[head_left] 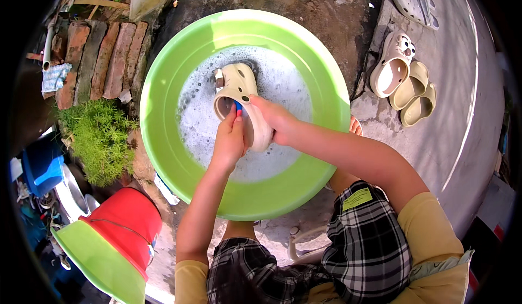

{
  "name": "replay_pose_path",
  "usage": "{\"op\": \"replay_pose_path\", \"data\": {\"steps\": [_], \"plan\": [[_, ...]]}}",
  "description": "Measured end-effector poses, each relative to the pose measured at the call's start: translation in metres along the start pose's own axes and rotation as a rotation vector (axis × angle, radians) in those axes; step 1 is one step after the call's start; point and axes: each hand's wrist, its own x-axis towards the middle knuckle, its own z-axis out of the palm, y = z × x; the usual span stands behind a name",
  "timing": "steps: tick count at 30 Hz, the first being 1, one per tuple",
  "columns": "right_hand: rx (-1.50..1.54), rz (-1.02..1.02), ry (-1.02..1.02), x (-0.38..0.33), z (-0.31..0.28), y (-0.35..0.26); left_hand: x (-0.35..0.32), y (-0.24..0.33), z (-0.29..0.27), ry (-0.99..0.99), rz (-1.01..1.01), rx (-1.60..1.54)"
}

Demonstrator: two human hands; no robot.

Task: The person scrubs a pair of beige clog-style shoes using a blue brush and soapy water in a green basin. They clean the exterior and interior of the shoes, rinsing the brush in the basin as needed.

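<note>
While held, clog (242, 100) lies toe-up, axis vertical.

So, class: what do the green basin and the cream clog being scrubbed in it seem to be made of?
Green basin: probably moulded plastic, smooth and glossy, judging by its even bright colour and sheen.
Cream clog: likely soft foam rubber, matte, one moulded piece with vent holes. The left hand and right hand grip it over suds.

Sunlit concrete ground (467, 86), brick stack (103, 59) w/ moss (95, 135) left, maybe outdoors.
</note>
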Motion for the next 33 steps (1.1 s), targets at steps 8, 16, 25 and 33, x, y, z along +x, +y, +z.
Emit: {"op": "replay_pose_path", "data": {"steps": [8, 16, 25, 33], "plan": [[-0.329, 0.012, -0.096, -0.01, 0.01, -0.03, 0.046, 0.025, -0.001, 0.086, -0.171, -0.1], [-0.485, -0.049, -0.106, -0.02, 0.006, -0.066, -0.002, 0.036, 0.012, -0.001, -0.108, -0.623], [-0.167, -0.124, -0.208, 0.0, -0.009, -0.051, 0.019, 0.025, 0.017, 0.219, 0.099, 0.057], [-0.19, -0.074, -0.057, -0.012, 0.004, -0.055, 0.023, 0.054, 0.0, 0.162, 0.232, 0.664]]}}
